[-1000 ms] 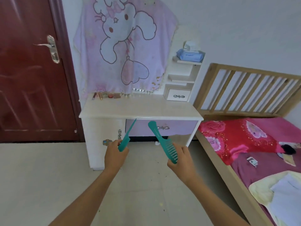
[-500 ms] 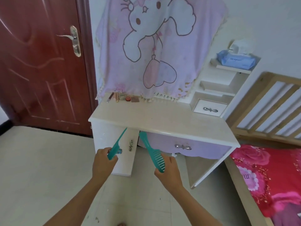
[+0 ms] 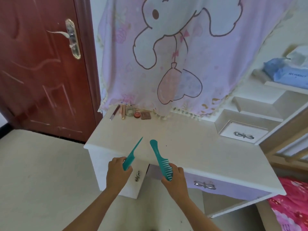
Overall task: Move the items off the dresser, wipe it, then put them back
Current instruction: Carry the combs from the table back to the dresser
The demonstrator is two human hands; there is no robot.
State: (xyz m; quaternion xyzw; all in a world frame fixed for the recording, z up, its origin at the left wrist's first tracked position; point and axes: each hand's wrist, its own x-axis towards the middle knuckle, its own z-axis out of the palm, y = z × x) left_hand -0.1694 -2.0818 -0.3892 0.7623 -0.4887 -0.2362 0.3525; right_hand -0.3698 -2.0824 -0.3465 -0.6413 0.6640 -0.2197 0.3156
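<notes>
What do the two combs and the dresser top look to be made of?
Tail comb and wide-tooth comb: likely moulded plastic, uniform teal with a slight sheen, each held in one hand. Dresser top: smooth cream surface, faintly glossy, perhaps laminate or painted board; the picture cannot settle which.

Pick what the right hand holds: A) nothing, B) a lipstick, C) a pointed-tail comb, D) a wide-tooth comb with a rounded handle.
D: the right hand grips the teeth end of the wide-tooth comb; the pointed-tail comb is in the left hand.
</notes>
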